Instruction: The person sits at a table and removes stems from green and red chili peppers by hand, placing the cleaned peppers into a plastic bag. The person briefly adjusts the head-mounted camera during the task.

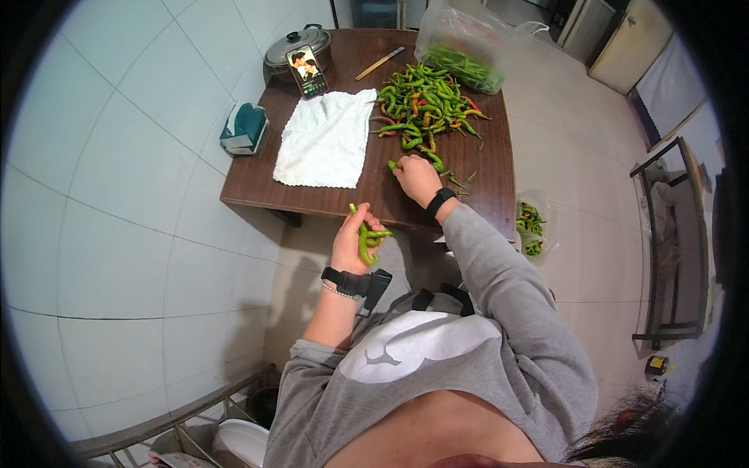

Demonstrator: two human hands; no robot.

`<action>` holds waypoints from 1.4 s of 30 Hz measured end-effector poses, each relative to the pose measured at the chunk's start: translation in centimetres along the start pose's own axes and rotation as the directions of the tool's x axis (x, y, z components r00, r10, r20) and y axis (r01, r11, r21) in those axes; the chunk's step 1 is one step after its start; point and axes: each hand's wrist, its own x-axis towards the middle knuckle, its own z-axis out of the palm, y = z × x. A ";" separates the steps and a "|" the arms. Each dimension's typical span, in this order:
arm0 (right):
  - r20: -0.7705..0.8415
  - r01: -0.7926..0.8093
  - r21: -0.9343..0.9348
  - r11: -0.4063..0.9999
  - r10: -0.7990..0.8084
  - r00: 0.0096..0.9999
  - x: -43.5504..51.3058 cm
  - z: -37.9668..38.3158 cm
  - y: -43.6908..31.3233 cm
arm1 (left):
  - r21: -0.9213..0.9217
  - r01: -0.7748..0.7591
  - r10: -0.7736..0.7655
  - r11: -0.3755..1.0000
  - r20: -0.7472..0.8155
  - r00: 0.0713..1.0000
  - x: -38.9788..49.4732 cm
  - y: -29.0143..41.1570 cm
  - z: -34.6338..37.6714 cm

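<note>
My left hand (pixel 354 237) is off the table's near edge, palm up, with several green chili peppers (pixel 368 243) held in it. Over the wooden table (pixel 386 202), my right hand (pixel 418 178) has its fingers around a green chili pepper (pixel 392 165), of which one end shows. Just beyond it lies a large heap of green, red and orange chili peppers (pixel 430 99). A few short green stems (pixel 461 185) are scattered to the right of that hand. A white cloth (pixel 325 140) lies spread to the left of the heap.
A lidded metal pot (pixel 298 44), with a phone (pixel 307 71) leaning on it, a pair of chopsticks (pixel 379 64) and a plastic bag of green vegetables (pixel 462 67) stand or lie farther back. A tissue pack (pixel 244 128) is at the left edge. Another bag of peppers (pixel 531 222) is on the floor at right.
</note>
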 end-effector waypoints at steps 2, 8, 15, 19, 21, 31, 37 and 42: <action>-0.113 0.055 0.089 0.994 -0.044 0.993 -0.7 -1.6 -0.4 | -0.010 -0.010 0.009 1.000 -0.019 1.000 0.3 -0.1 0.5; 0.411 -0.449 0.842 0.299 0.183 0.893 -4.1 -7.1 -1.9 | 0.204 -0.068 0.063 0.977 0.030 0.998 0.6 -0.4 2.3; 0.599 -0.598 0.798 -0.076 0.000 0.800 -7.1 -9.9 -2.7 | 0.347 -0.163 0.120 0.924 0.141 0.983 0.6 -1.4 4.1; 0.647 -0.642 0.750 -0.163 -0.026 0.762 -8.3 -10.1 -2.9 | 0.334 -0.153 0.073 0.930 0.242 0.968 0.3 -1.7 4.5; 0.666 -0.663 0.731 -0.163 -0.037 0.745 -8.8 -10.0 -2.9 | 0.374 -0.160 0.067 0.914 0.249 0.966 0.2 -1.9 4.4; 0.111 -0.204 0.392 0.897 0.174 0.978 -6.7 -7.1 0.1 | 0.344 -0.108 0.030 0.933 0.224 0.974 0.4 -2.3 2.2; -0.123 0.048 -0.089 0.995 -0.059 0.991 -1.7 -4.8 4.1 | 0.250 -0.038 0.018 0.967 0.084 0.996 0.1 -2.8 1.9; 0.012 0.067 -0.292 0.954 -0.066 0.998 -0.1 -2.6 5.7 | 0.145 -0.067 0.063 0.987 0.031 0.998 0.0 -3.0 1.4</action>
